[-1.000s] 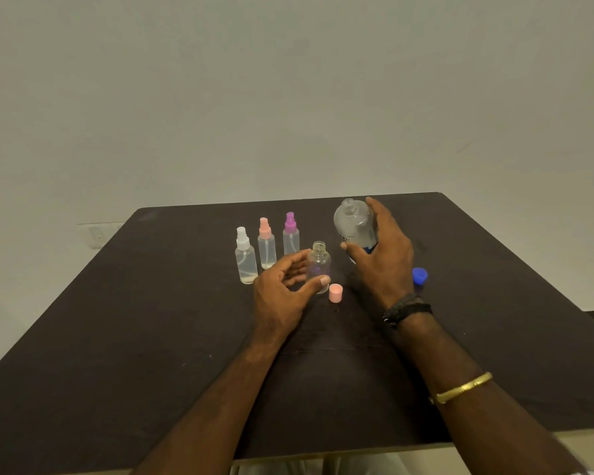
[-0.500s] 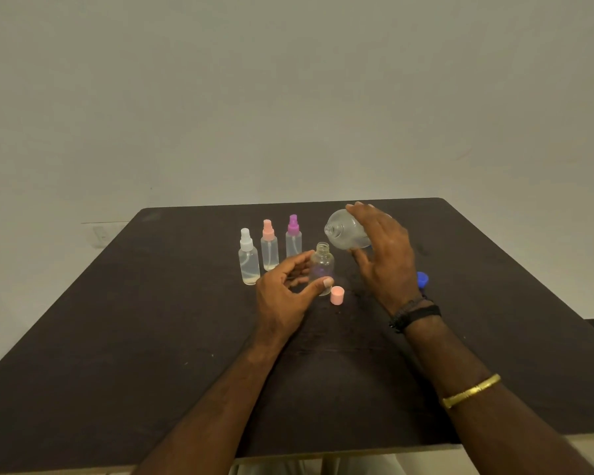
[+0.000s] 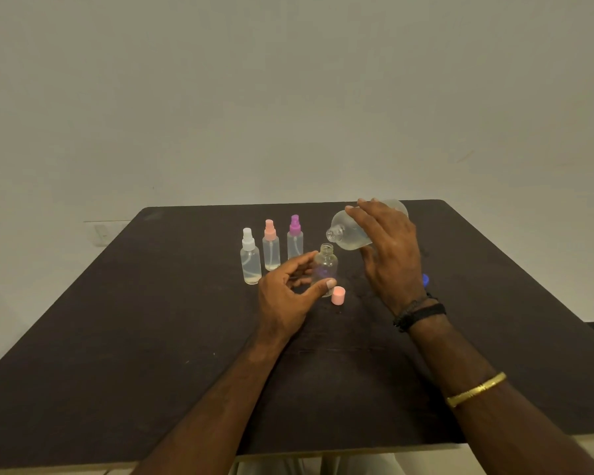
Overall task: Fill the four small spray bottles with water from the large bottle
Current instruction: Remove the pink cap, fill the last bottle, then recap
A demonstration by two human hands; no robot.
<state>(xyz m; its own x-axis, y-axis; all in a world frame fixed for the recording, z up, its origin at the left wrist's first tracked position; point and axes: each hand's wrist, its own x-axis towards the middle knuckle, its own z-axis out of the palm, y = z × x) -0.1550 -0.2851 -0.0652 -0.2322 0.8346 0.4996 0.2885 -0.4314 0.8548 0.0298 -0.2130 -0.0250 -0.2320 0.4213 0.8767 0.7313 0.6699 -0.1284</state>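
Note:
My right hand (image 3: 390, 255) grips the large clear bottle (image 3: 348, 233), tipped almost flat, its open mouth pointing left just above the small open bottle (image 3: 325, 269). That small bottle stands upright and uncapped, with my left hand (image 3: 287, 296) curled around its lower part, thumb in front. A pink cap (image 3: 337, 296) lies beside it on the table. Three capped spray bottles stand in a row to the left: white-topped (image 3: 250, 257), pink-topped (image 3: 271, 246) and purple-topped (image 3: 295, 240), each holding some clear liquid.
Everything rests on a dark square table (image 3: 151, 337) against a plain pale wall. A blue cap (image 3: 425, 280) peeks out from behind my right wrist. The table's near edge runs just below my forearms.
My right hand has lifted the large bottle and tipped it from upright to nearly horizontal, mouth toward the small open bottle. My left hand has stayed on the small bottle.

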